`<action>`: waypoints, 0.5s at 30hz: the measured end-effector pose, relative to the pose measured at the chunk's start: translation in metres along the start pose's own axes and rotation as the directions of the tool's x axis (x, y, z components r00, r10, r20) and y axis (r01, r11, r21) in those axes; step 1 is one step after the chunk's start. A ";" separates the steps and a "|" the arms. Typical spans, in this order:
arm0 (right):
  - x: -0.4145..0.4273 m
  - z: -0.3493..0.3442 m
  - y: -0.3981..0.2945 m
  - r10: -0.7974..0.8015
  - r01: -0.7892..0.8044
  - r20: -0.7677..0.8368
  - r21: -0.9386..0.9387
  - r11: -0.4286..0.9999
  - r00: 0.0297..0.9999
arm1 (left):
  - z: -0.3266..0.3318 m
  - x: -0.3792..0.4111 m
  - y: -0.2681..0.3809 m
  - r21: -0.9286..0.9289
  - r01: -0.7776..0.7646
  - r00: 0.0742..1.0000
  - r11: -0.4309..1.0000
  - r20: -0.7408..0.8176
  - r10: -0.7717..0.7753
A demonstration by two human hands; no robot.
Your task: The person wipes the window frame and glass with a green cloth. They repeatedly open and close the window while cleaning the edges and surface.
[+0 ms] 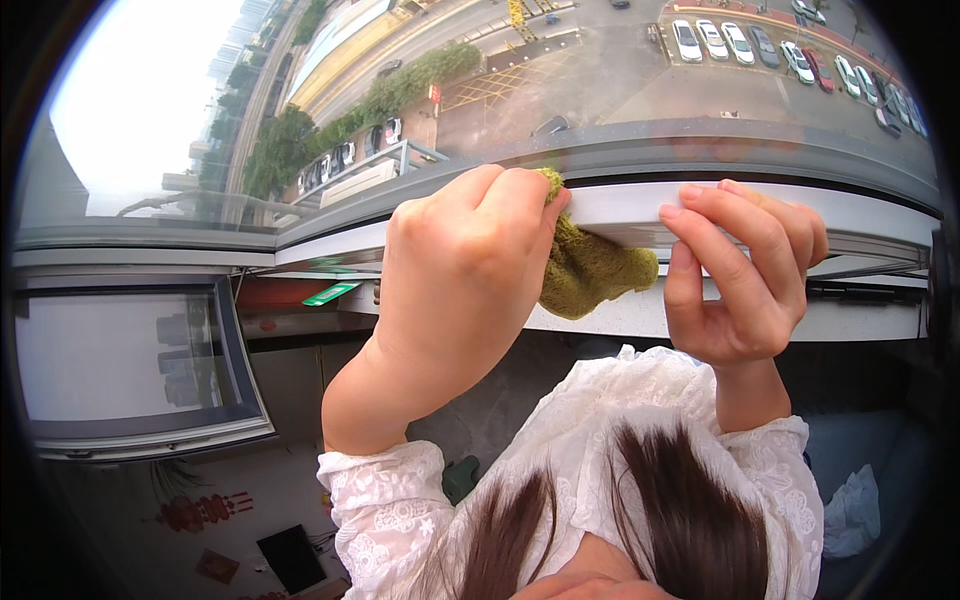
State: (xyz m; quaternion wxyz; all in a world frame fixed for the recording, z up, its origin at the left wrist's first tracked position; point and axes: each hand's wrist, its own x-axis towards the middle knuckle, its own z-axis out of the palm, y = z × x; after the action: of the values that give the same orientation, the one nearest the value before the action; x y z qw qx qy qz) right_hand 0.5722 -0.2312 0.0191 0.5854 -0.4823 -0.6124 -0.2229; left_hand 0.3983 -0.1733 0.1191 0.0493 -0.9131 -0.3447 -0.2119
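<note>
My left hand [469, 255] is closed on an olive-green cloth [589, 274], which hangs from between thumb and fingers. A bit of the cloth sticks up over the top edge of a white window frame [750, 204], and the hand is against that frame. Further right, my right hand [739, 274] has its fingers bent and apart. Its fingertips are at the frame's face, with the thumb just below; no cloth is in this hand. The frame hides part of what lies behind the fingers.
Window glass [630, 142] lies beyond the frame, with parked cars [712, 41] and a road far below outside. At left, another window sash [135, 360] stands out at an angle. A green tag [330, 293] and a black frame fitting [862, 293] are near the sill.
</note>
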 end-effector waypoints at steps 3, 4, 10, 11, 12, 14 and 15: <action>0.000 0.000 0.001 0.001 -0.001 0.003 0.007 1.000 1.000 | -0.005 0.002 -0.004 -0.029 -0.008 0.999 1.000 0.034 0.009; -0.001 0.001 0.001 0.003 -0.003 0.003 0.005 1.000 1.000 | -0.005 0.003 -0.004 -0.029 -0.007 0.999 1.000 0.053 0.008; -0.002 -0.001 0.001 0.012 -0.012 0.028 -0.005 1.000 1.000 | -0.004 0.002 0.005 0.080 0.009 0.998 0.997 0.067 -0.015; -0.002 -0.001 0.001 0.010 -0.009 0.028 -0.006 1.000 1.000 | -0.003 0.001 0.005 0.073 0.011 0.998 0.997 0.057 -0.015; -0.003 -0.001 0.001 0.007 -0.006 0.029 -0.007 1.000 1.000 | -0.003 0.001 0.005 0.065 0.012 0.999 0.998 0.045 -0.015; -0.003 -0.002 0.002 0.002 -0.002 0.034 -0.006 1.000 0.999 | -0.001 -0.001 0.007 0.060 0.022 0.999 0.998 0.025 -0.023; -0.003 -0.002 0.002 0.001 -0.001 0.035 -0.005 1.000 0.999 | 0.001 -0.001 0.007 0.063 0.028 0.999 0.998 0.015 -0.029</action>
State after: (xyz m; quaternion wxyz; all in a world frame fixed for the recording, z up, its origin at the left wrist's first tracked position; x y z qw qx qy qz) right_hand 0.5745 -0.2328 0.0165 0.5734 -0.4879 -0.6218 -0.2157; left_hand 0.4026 -0.1790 0.1182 0.0721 -0.9078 -0.3645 -0.1943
